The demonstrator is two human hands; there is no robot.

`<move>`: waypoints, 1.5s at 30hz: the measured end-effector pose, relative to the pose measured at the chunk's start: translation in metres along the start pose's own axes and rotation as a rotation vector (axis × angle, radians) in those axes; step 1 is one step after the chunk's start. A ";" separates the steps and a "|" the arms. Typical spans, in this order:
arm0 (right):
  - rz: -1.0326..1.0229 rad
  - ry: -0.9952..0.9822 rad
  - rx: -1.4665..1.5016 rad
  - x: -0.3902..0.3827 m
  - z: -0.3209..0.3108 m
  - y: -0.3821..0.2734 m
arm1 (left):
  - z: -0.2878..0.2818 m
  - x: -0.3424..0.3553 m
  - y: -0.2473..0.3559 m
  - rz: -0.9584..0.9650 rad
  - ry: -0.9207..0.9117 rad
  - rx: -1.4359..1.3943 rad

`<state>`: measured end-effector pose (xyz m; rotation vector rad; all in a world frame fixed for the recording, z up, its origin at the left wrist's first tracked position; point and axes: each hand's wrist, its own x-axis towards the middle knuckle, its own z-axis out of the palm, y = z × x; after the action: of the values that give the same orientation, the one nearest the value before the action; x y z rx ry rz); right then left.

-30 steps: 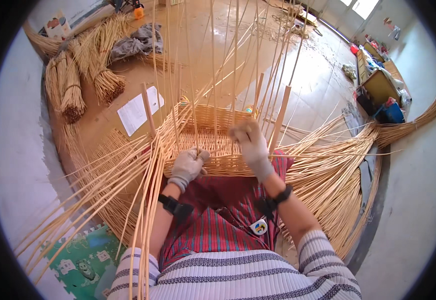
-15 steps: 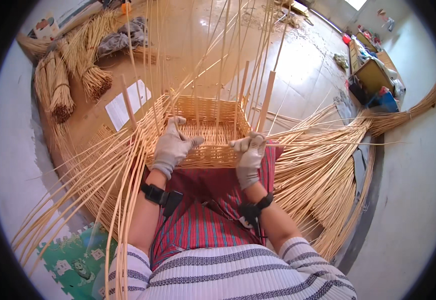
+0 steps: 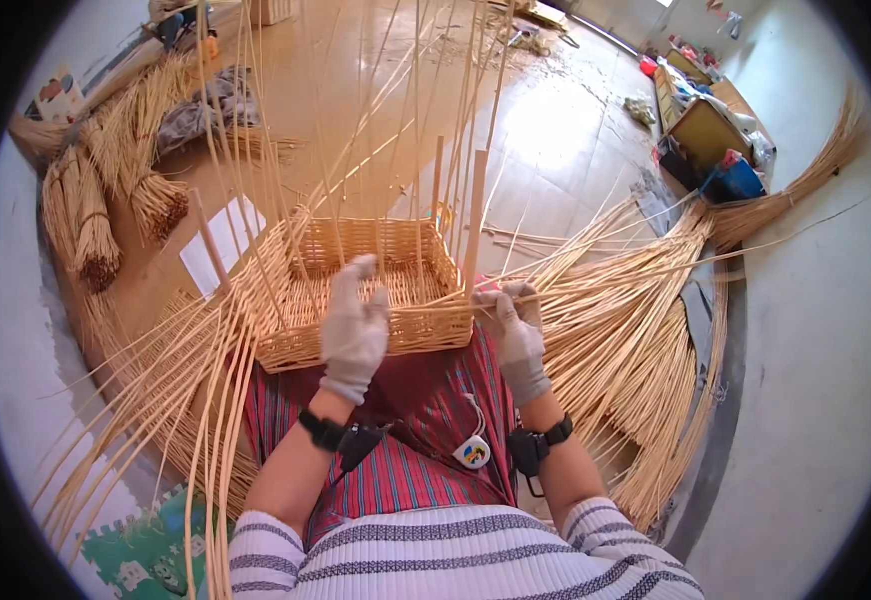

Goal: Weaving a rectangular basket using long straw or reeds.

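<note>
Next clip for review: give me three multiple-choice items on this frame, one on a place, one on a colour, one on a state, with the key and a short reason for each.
1. Where does the half-woven basket rest?
A. on the person's lap
B. on a shelf
C. hung from the wall

2. What colour are the gloves on the left hand and right hand?
A. black
B. light grey
C. red

3. How do the basket's long stakes stand?
A. cut flush with the rim
B. folded flat inside
C. rising upright, unwoven

Key: 1 A, its near wall lies over the striped apron; 2 B, both gloves are pale grey; 3 C, the stakes run high above the woven wall.
</note>
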<state>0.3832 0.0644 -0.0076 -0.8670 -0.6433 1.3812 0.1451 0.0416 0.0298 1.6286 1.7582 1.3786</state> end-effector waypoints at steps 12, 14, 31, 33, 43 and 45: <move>0.185 -0.251 0.073 0.016 0.099 0.077 | -0.009 -0.002 -0.081 -0.774 -0.337 -0.362; 0.244 -0.189 0.384 -0.001 0.109 0.070 | -0.003 -0.004 -0.091 -0.816 -0.323 -0.446; -0.079 -0.018 -0.489 0.037 0.040 -0.022 | 0.034 0.006 -0.020 -0.722 -0.488 -0.256; -0.562 -0.266 -0.929 0.076 0.107 -0.021 | 0.044 -0.001 -0.029 -0.678 -0.393 -0.182; -0.392 0.031 -0.502 0.050 -0.016 -0.006 | 0.055 0.006 -0.059 -0.588 -0.361 -0.280; -0.283 -0.006 -0.342 0.031 -0.039 0.000 | 0.049 0.016 -0.047 -0.593 -0.373 -0.207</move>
<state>0.4184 0.0891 -0.0321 -0.9978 -0.9862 1.0343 0.1550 0.0824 -0.0262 1.0435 1.6220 0.8770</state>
